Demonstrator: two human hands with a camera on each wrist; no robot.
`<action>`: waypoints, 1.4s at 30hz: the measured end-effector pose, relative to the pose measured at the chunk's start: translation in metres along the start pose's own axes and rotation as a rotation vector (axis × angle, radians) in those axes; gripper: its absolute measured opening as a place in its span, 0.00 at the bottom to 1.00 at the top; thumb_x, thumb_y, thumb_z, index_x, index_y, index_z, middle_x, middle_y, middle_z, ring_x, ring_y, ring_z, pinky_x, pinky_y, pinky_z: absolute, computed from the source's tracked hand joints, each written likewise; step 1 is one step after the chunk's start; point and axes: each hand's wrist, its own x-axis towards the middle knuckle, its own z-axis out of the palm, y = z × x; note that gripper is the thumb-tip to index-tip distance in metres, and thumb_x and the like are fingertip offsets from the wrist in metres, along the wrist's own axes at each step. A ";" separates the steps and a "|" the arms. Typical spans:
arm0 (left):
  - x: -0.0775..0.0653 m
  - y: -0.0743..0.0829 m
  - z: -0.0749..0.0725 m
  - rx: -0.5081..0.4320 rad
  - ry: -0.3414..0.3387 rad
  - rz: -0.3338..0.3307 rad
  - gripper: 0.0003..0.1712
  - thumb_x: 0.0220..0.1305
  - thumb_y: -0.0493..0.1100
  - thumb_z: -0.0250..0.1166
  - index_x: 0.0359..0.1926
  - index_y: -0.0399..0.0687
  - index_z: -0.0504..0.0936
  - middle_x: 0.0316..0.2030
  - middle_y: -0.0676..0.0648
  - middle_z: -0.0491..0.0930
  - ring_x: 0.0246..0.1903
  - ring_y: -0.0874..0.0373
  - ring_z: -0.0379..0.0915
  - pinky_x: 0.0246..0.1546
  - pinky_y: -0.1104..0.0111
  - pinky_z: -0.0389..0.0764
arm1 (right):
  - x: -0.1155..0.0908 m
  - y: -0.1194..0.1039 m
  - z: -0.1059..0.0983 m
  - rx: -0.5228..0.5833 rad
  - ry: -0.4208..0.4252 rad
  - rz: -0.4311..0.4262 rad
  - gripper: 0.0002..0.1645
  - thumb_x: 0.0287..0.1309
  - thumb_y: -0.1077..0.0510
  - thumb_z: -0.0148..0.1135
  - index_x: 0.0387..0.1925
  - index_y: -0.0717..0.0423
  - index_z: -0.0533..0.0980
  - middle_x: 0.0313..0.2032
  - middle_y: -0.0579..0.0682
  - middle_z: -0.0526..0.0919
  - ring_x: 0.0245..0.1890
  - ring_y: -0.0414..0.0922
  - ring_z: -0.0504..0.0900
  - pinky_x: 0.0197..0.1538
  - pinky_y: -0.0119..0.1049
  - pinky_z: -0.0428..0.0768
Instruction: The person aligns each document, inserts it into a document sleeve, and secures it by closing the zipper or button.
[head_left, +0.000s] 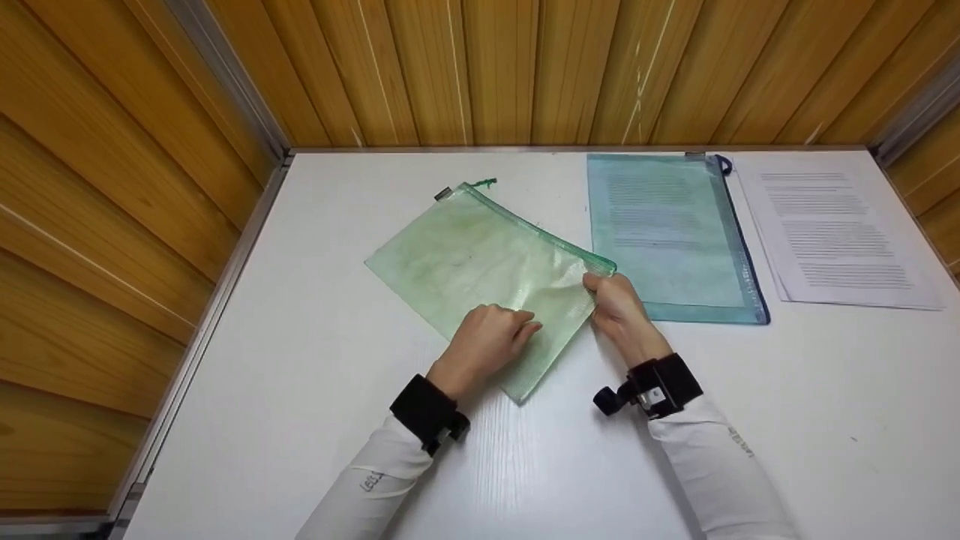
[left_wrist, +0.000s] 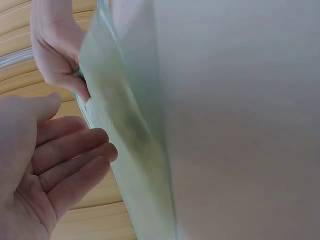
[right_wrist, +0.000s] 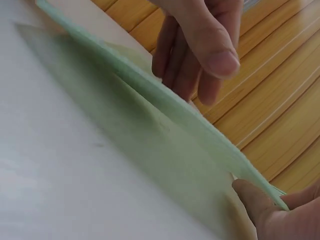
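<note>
A translucent green zipper pouch [head_left: 465,255] lies slanted, its zipper edge [head_left: 544,234] facing the upper right. My right hand [head_left: 621,315] pinches it near the zipper's right-hand end, thumb on top. In the right wrist view the pouch [right_wrist: 145,117] rises off the white tabletop on that side. Over the pouch's lower part is my left hand [head_left: 484,341], holding nothing. The left wrist view shows this left hand [left_wrist: 55,160] with loosely bent fingers beside the pouch's face. A green cord [head_left: 487,182] hangs from the zipper's far end.
Behind my right hand lies a blue zipper pouch [head_left: 660,281] with printed sheets showing through. A stack of printed papers [head_left: 847,232] sits to its right. Wood-patterned panels [head_left: 495,75] border the white table [head_left: 300,360] at the back and sides.
</note>
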 end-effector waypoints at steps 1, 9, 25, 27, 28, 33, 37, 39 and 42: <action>-0.001 -0.001 -0.001 -0.005 -0.008 -0.007 0.20 0.83 0.44 0.65 0.29 0.41 0.86 0.18 0.47 0.80 0.21 0.55 0.78 0.28 0.62 0.82 | -0.001 -0.002 -0.004 -0.033 -0.001 0.002 0.15 0.83 0.66 0.44 0.64 0.65 0.68 0.55 0.49 0.74 0.48 0.36 0.79 0.50 0.24 0.83; -0.013 -0.020 -0.010 -0.133 0.011 -0.119 0.15 0.81 0.37 0.65 0.35 0.35 0.91 0.25 0.42 0.88 0.22 0.62 0.70 0.29 0.71 0.72 | -0.004 -0.023 -0.037 -0.245 -0.050 0.029 0.11 0.82 0.65 0.48 0.57 0.65 0.73 0.41 0.43 0.83 0.38 0.34 0.85 0.44 0.27 0.86; -0.023 -0.093 -0.030 0.038 0.093 -0.454 0.15 0.78 0.41 0.67 0.39 0.31 0.91 0.34 0.34 0.92 0.32 0.44 0.89 0.34 0.51 0.90 | 0.004 -0.039 -0.080 -0.453 -0.214 0.059 0.11 0.84 0.64 0.50 0.57 0.67 0.74 0.34 0.39 0.88 0.35 0.34 0.88 0.42 0.29 0.89; -0.020 -0.109 -0.027 0.035 0.062 -0.515 0.20 0.79 0.45 0.67 0.36 0.31 0.89 0.33 0.35 0.89 0.30 0.46 0.85 0.33 0.52 0.87 | 0.004 -0.040 -0.081 -0.480 -0.222 0.065 0.09 0.83 0.64 0.51 0.54 0.64 0.76 0.33 0.39 0.87 0.34 0.34 0.87 0.41 0.29 0.88; -0.018 -0.111 -0.029 0.028 0.030 -0.552 0.22 0.80 0.47 0.66 0.36 0.31 0.88 0.34 0.34 0.88 0.32 0.45 0.84 0.35 0.51 0.87 | 0.004 -0.041 -0.082 -0.495 -0.225 0.066 0.08 0.83 0.64 0.52 0.51 0.62 0.77 0.32 0.39 0.86 0.34 0.34 0.87 0.41 0.29 0.88; -0.002 -0.127 -0.020 0.018 -0.081 -0.654 0.30 0.79 0.57 0.67 0.32 0.33 0.83 0.39 0.33 0.84 0.35 0.43 0.81 0.38 0.52 0.85 | 0.002 -0.043 -0.087 -0.589 -0.231 0.050 0.14 0.81 0.64 0.56 0.35 0.50 0.80 0.27 0.37 0.82 0.29 0.33 0.84 0.38 0.28 0.86; 0.009 -0.110 -0.031 0.027 -0.138 -0.736 0.34 0.78 0.62 0.68 0.29 0.34 0.84 0.46 0.32 0.83 0.40 0.44 0.80 0.43 0.53 0.87 | 0.000 -0.042 -0.086 -0.636 -0.244 0.030 0.17 0.80 0.63 0.58 0.31 0.46 0.79 0.26 0.36 0.78 0.30 0.33 0.81 0.39 0.28 0.83; 0.012 -0.107 -0.031 0.050 -0.155 -0.757 0.36 0.76 0.65 0.69 0.32 0.32 0.86 0.50 0.31 0.82 0.46 0.41 0.81 0.46 0.53 0.88 | -0.001 -0.041 -0.086 -0.653 -0.242 0.028 0.17 0.80 0.63 0.59 0.30 0.45 0.79 0.25 0.35 0.77 0.30 0.33 0.80 0.39 0.28 0.83; 0.015 -0.092 -0.036 0.079 -0.171 -0.784 0.36 0.74 0.64 0.72 0.37 0.29 0.89 0.55 0.29 0.80 0.51 0.37 0.81 0.50 0.51 0.89 | -0.003 -0.041 -0.085 -0.668 -0.241 0.020 0.17 0.79 0.62 0.60 0.30 0.44 0.80 0.24 0.35 0.78 0.28 0.33 0.80 0.39 0.29 0.82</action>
